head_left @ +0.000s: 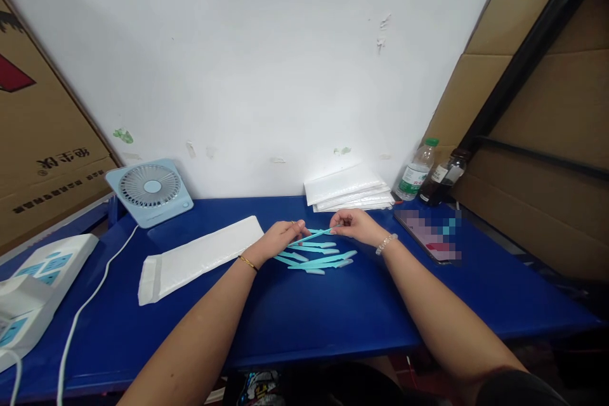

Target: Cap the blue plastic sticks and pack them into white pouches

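Observation:
A turquoise eyebrow razor (318, 236) stretches between my two hands, just over the table. My left hand (281, 240) pinches its left end. The fingers of my right hand (356, 226) are closed at its other end, by the blade. Below lie several more turquoise eyebrow razors (326, 262), loosely spread, mostly pointing right. Left of my left hand rests a white padded envelope (204, 257), flat and slanted, its flap end toward the lower left.
Against the wall is a stack of white padded envelopes (349, 187). A blue fan (152, 190) and a white power strip (52, 279) stand left on the blue table (304, 323). Right are a water bottle (415, 172), a dark bottle (442, 181) and a partly blurred phone (425, 235).

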The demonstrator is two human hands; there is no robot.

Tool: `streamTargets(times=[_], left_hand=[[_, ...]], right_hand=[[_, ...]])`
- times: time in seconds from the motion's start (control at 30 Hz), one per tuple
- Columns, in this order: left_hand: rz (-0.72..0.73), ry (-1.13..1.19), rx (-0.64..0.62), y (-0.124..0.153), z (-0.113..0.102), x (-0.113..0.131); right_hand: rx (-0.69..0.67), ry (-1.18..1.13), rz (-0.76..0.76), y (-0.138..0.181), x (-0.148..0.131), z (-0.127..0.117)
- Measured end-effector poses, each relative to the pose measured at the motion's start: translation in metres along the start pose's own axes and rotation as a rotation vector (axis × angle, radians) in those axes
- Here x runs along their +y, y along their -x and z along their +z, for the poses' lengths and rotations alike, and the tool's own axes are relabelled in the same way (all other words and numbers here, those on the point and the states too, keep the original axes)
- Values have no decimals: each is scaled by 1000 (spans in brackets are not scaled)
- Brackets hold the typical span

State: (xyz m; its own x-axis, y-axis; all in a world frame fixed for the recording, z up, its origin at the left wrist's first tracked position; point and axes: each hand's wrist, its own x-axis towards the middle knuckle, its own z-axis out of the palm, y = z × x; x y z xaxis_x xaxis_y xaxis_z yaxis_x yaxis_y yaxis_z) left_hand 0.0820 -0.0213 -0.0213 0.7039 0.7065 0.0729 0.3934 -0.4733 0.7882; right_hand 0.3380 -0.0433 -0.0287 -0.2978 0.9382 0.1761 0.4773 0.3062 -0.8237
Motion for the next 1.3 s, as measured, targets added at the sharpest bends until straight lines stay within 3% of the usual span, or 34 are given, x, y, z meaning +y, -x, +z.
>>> streamTargets(times=[0.07, 0.13, 0.27, 0.4, 0.57, 0.77, 0.97, 1.17, 1.3], left_hand=[[-11, 32, -89, 0, 0, 0], [0, -51, -95, -1, 1, -1], [-2, -300, 83, -6, -4, -12], [-5, -467, 166, -8, -9, -28], [26, -558, 230, -6, -6, -26], [95, -564, 79, -5, -2, -15], [92, -593, 73, -8, 2, -15], [36, -701, 249, -8, -5, -19], [-7, -649, 270, -6, -10, -19]], right_hand=[[5, -5, 3, 1, 2, -4], [-7, -24, 24, 2, 5, -8], [-54, -58, 97, 4, 19, -24], [-58, 176, 50, 8, 25, -34], [-112, 397, -148, 6, 7, -14], [-206, 511, -155, 1, -2, 10], [-165, 526, -149, 1, -4, 9], [-37, 557, -55, 7, 5, -21], [-11, 537, -46, 12, 2, -28]])
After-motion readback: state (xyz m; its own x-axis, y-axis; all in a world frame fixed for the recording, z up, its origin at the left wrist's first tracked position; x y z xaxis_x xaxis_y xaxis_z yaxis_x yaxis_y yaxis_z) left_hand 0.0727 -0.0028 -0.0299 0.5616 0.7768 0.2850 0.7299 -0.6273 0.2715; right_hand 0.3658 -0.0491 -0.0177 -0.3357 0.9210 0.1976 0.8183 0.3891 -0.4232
